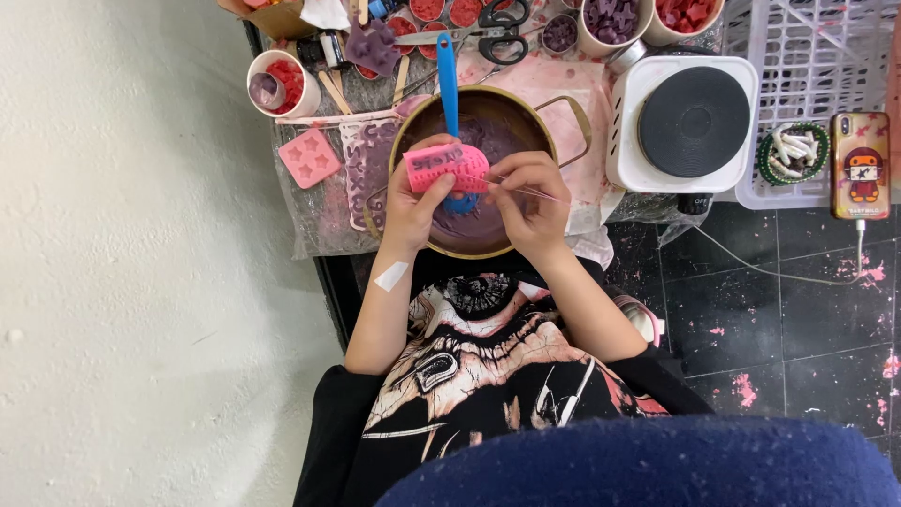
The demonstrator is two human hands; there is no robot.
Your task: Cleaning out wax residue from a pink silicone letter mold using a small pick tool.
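Observation:
My left hand [410, 205] grips a pink silicone mould [447, 167], bent and held over a gold-rimmed pot [409, 131] of purple wax. My right hand [530, 199] pinches a thin stick [542, 194] with its tip against the mould's edge. A blue spatula [447, 77] stands in the pot, its blade partly hidden behind the mould. Both hands hover just above the pot, close together. A white plaster is stuck on my left forearm.
A white hotplate [682, 120] with a black disc sits right of the pot. A pink star mould [309, 157], a purple letter mould [360, 161], cups of red and purple pieces [278, 83], black scissors [502, 34], a phone [859, 164] and a white crate [812, 56] lie around.

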